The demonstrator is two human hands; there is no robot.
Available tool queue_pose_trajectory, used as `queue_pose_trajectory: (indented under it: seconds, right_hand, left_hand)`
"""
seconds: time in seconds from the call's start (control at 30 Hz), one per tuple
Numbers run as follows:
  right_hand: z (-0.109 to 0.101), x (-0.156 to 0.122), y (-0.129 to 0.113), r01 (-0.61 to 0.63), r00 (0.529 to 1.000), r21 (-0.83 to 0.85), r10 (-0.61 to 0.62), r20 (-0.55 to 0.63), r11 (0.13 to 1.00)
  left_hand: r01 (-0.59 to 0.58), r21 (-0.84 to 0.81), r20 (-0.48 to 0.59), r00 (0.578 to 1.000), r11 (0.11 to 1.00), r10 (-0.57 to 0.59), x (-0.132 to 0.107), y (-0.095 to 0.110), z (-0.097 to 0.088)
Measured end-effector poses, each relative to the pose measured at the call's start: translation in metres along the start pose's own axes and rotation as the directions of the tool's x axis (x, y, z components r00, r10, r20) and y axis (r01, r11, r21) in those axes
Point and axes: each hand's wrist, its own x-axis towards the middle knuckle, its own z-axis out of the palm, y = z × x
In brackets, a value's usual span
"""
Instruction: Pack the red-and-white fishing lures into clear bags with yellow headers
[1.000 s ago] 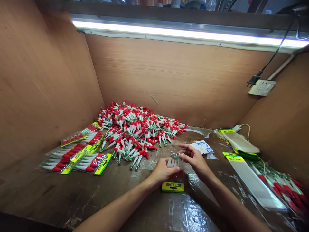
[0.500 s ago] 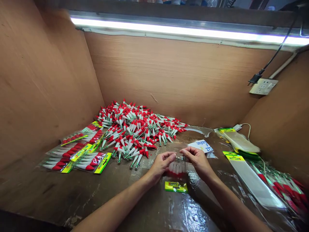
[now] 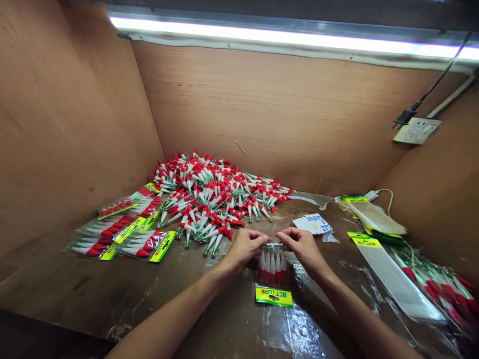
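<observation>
A clear bag (image 3: 274, 273) with a yellow-green "BCT LURE" header lies on the worktop, holding several red-and-white lures. My left hand (image 3: 245, 247) pinches the bag's far left corner with closed fingers. At the far right corner my right hand (image 3: 302, 246) pinches the same edge. The header end points toward me.
A big heap of loose red-and-white lures (image 3: 213, 197) fills the back of the brown booth. Filled packs (image 3: 125, 232) lie at the left. Empty bags (image 3: 374, 224) and more lures (image 3: 441, 291) sit at the right, beside a white card (image 3: 313, 224). A wall socket (image 3: 416, 130) is mounted at right.
The lures went from standing bunched between my hands to lying inside the bag. Both hands moved to the bag's far edge and closed on its corners.
</observation>
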Motion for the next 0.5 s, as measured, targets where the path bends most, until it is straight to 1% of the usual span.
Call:
queue_pose_trajectory:
  seconds: [0.1,0.17,0.23,0.27,0.3,0.37,0.43,0.5]
  right_hand:
    - [-0.001,0.000,0.002,-0.005,1.000,0.002,0.005,-0.015,1.000]
    - [-0.003,0.001,0.003,-0.020,0.999,0.019,0.021,-0.045,1.000]
    - [-0.007,0.002,0.003,-0.033,0.996,0.029,0.035,-0.082,0.999]
    - [-0.008,0.003,0.003,-0.038,0.994,0.031,0.041,-0.097,0.999]
    - [-0.010,0.003,0.003,-0.044,0.993,0.030,0.047,-0.105,0.999]
    - [-0.012,0.004,0.003,-0.057,0.993,0.021,0.058,-0.103,0.998]
    - [-0.013,0.004,0.002,-0.066,0.995,0.013,0.067,-0.070,0.998]
    - [-0.013,0.004,0.001,-0.087,0.996,0.028,0.087,-0.012,0.996]
  left_hand:
    - [0.006,-0.019,0.012,1.000,1.000,-0.006,-0.001,0.003,-0.001]
    - [0.035,-0.075,0.091,0.995,0.997,-0.028,-0.001,0.004,-0.003]
    - [0.088,-0.115,0.205,0.977,0.989,-0.063,-0.001,0.003,-0.004]
    - [0.105,-0.115,0.244,0.967,0.988,-0.075,-0.001,0.001,-0.005]
    - [0.105,-0.098,0.260,0.963,0.990,-0.076,0.000,-0.001,-0.004]
    - [0.063,-0.037,0.239,0.970,0.997,-0.053,0.000,-0.006,-0.003]
    - [0.032,0.000,0.212,0.977,0.999,-0.031,0.000,-0.010,-0.001]
    - [0.051,-0.006,0.200,0.979,0.999,-0.049,0.000,-0.012,0.001]
